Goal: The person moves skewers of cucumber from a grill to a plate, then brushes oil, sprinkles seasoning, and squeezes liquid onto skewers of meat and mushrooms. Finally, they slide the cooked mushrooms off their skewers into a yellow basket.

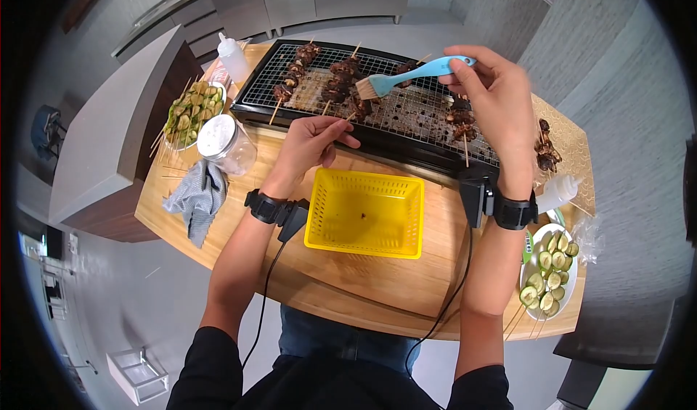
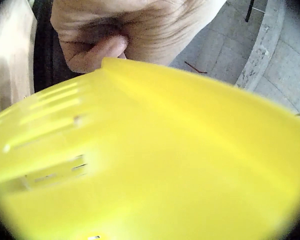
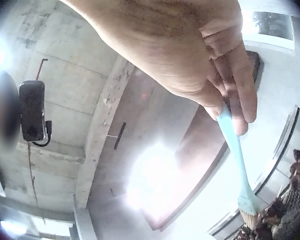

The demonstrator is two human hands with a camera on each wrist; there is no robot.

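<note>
My right hand (image 1: 465,72) grips the handle of a light blue basting brush (image 1: 414,75) over a black electric grill (image 1: 377,101). Its bristles touch a meat skewer (image 1: 348,91) near the middle of the wire rack. In the right wrist view the right hand (image 3: 230,100) pinches the brush (image 3: 237,165), whose bristles sit by dark meat (image 3: 290,200). My left hand (image 1: 341,130) is at the grill's front edge, its fingers curled and seemingly pinching a skewer's stick end. In the left wrist view the left hand (image 2: 100,50) shows curled behind a yellow basket (image 2: 165,160).
The yellow basket (image 1: 367,214) stands on the wooden counter (image 1: 348,279) before the grill. At left are a white-lidded jar (image 1: 225,145), a grey cloth (image 1: 194,196), a plate of zucchini skewers (image 1: 190,112) and a squeeze bottle (image 1: 232,58). At right, another bottle (image 1: 559,191) and a zucchini plate (image 1: 550,268).
</note>
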